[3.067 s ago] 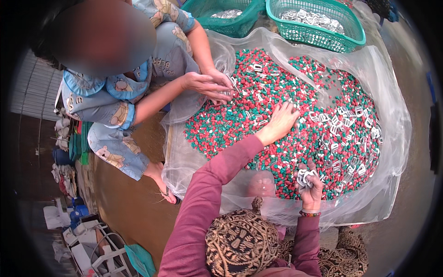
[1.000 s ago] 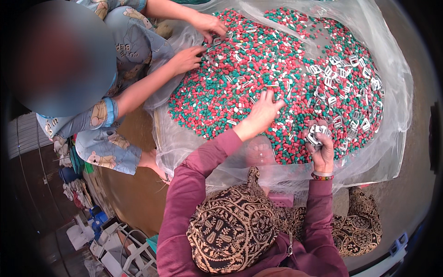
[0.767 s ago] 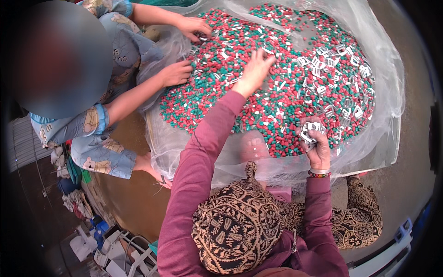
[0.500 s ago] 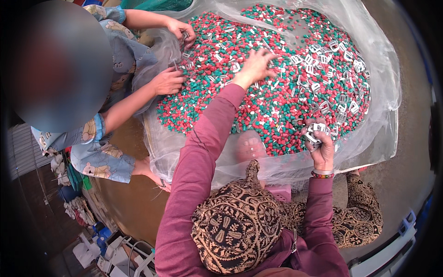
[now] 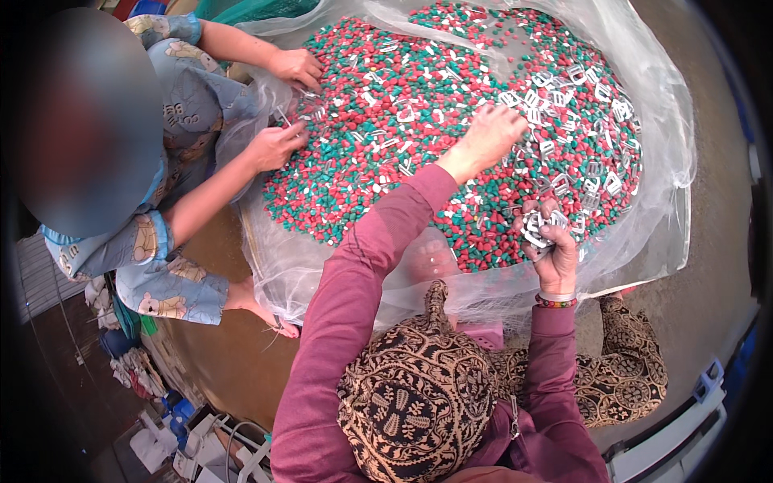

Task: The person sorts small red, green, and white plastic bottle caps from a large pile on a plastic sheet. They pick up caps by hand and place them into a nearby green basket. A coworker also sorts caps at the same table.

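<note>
Left hand (image 5: pixel 487 138) over the middle of the heap, back up, fingers bent down toward the red, green and white chips (image 5: pixel 378 193); pale slide buckles (image 5: pixel 532 98) lie just beyond the fingertips. Whether it pinches anything: cannot tell, fingertips hidden. The downward reach probably suits picking at loose pieces.

Right hand (image 5: pixel 561 259) near the close edge of the heap, palm up, fingers and thumb curled around a clutch of buckles (image 5: pixel 535 229). Cupped that way, it likely serves as a small holder, pieces stacked without spilling while the other hand is free. Beaded bracelet (image 5: pixel 555 303) at the wrist.

More slide buckles strewn over the right side of the heap, thickest there, some overlapping; fewer among the chips at left.

Translucent mesh sheet (image 5: pixel 668 165) under the heap, its margins bunched up around it, presumably so small chips do not roll off.

Opposite, to the left, a co-worker's two hands (image 5: pixel 276 147) at the heap's left edge, patterned blue sleeves above; what they grip is unclear.
</note>
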{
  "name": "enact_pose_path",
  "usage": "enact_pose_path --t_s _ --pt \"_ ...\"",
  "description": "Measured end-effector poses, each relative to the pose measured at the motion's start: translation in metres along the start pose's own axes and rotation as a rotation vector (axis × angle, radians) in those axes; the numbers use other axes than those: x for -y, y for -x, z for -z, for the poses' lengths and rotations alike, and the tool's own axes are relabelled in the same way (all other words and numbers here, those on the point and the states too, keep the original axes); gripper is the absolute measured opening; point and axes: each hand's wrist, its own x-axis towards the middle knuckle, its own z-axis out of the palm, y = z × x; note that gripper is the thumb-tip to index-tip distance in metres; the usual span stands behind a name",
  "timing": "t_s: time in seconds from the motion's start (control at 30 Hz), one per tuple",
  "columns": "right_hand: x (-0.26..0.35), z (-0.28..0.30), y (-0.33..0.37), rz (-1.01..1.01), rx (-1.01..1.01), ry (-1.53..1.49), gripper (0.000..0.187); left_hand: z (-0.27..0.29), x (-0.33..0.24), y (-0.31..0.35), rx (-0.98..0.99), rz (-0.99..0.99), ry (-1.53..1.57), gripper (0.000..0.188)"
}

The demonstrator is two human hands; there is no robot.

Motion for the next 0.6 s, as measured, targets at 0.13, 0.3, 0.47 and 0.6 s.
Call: enact_pose_path --t_s 0.13,0.3,0.47,0.6 --pt "0.018 0.008 0.01 0.119 -0.142 0.071 0.021 0.038 0.006 -0.013 -0.229 0.352 0.478 0.01" --pt "0.06 0.03 0.009 0.359 -0.319 0.479 0.027 0.085 0.015 0.011 -0.062 0.66 1.526 0.014" --pt "0.069 0.025 0.017 0.467 -0.336 0.279 0.024 0.074 -0.002 0.016 0.242 0.73 1.576 0.024" --pt "0.063 0.03 0.023 0.386 -0.389 0.31 0.023 0.022 -0.048 0.004 0.314 0.253 0.691 0.031"
